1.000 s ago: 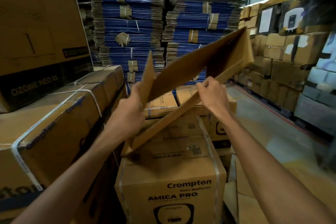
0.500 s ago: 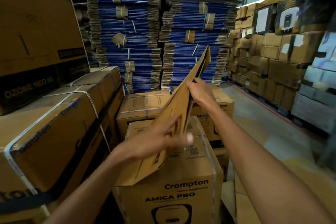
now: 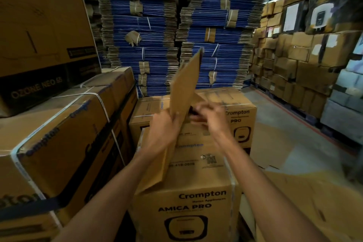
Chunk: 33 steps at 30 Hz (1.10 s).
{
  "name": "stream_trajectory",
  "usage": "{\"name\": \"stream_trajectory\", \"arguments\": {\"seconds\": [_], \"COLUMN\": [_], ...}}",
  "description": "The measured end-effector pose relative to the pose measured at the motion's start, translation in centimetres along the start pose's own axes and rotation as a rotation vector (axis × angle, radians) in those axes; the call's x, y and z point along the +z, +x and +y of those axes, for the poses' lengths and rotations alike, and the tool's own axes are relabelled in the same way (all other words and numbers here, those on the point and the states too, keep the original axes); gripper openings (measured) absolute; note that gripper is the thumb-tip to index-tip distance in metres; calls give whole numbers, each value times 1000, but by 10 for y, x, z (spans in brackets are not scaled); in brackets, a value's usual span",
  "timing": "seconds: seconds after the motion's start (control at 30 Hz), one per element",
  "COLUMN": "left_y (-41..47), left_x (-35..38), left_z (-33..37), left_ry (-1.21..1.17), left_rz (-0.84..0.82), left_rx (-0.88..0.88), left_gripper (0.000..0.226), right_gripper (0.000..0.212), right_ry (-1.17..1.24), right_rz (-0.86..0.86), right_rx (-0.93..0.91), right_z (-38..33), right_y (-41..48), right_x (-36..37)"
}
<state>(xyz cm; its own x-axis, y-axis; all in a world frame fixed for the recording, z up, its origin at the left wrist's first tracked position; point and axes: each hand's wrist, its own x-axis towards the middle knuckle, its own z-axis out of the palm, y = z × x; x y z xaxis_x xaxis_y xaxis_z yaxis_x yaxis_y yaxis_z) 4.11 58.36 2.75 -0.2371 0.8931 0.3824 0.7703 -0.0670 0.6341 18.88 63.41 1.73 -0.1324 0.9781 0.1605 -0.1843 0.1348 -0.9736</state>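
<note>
Head view: left hand (image 3: 163, 133) grips the cardboard sheet (image 3: 185, 88) midway along its left edge. At its right edge, the right hand (image 3: 208, 116) is too blurred to tell its grip.

Dim; right hand (image 3: 211, 119) apparently motion-blurred.

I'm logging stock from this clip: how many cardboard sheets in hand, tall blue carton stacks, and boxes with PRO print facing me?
Cardboard sheet, gripped by the left hand, right hand blurred beside it: 1
Blue carton stacks, left stack and right stack: 2
PRO-print boxes, near box and rear box: 2
Total: 5
</note>
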Motion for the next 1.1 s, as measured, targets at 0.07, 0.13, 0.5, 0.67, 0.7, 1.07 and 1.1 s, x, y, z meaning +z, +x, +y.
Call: {"name": "stream_trajectory", "arguments": {"seconds": [0.07, 0.13, 0.5, 0.67, 0.7, 1.07, 1.1], "left_y": [16, 29, -44, -89, -93, -103, -105], "left_x": [-14, -22, 19, 51, 54, 57, 57], "left_z": [15, 21, -30, -68, -72, -67, -67], "left_ry": [-89, -192, -1256, -1374, -1366, -1383, -1392], "left_rz": [100, 187, 357, 354, 347, 322, 318], "left_rx": [-60, -136, -649, -900, -916, -868, -854], "left_gripper": [34, 28, 10, 42, 43, 42, 40], "right_gripper": [24, 38, 54, 16, 15, 30, 26], "right_ry": [-19, 15, 934, 739, 715, 464, 462], "right_rz": [-152, -332, 279, 435, 456, 534, 538], "right_rx": [131, 313, 400, 519, 525, 437, 438], "right_z": [16, 32, 71, 106, 110, 110, 109], "right_y": [-30, -56, -51, -58, -61, -80, -83], "right_x": [4, 10, -6, -14, -15, -24, -25]}}
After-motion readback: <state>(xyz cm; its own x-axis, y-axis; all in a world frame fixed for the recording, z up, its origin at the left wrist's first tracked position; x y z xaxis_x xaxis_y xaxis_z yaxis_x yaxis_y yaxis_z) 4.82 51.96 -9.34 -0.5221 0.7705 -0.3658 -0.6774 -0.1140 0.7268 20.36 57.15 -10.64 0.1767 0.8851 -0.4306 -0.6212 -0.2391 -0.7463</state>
